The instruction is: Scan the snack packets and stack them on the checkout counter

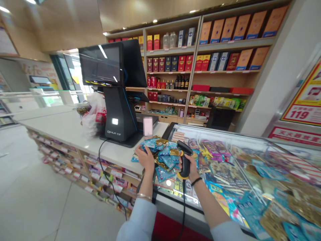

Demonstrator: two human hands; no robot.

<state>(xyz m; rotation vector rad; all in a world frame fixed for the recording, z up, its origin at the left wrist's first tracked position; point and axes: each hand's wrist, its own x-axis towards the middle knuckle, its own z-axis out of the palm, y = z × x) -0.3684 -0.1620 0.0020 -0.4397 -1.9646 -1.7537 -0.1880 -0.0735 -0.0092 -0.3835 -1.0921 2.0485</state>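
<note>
In my right hand (191, 167) is a black and yellow handheld barcode scanner (185, 162), its cord hanging down over the front edge of the glass case. A heap of small blue and gold snack packets (167, 157) lies where the white counter meets the case. At the heap's left end, my left hand (146, 158) has its fingers curled round a blue packet (143, 148), which is partly hidden by the hand. The scanner's head is just above the right side of the heap.
A black checkout terminal (117, 110) stands on the white counter (67, 125), with a filled plastic bag (94, 117) behind its left side. More packets (278, 211) lie on the glass display case (240, 150) at right. Shelves of boxes and bottles (170, 63) line the back wall.
</note>
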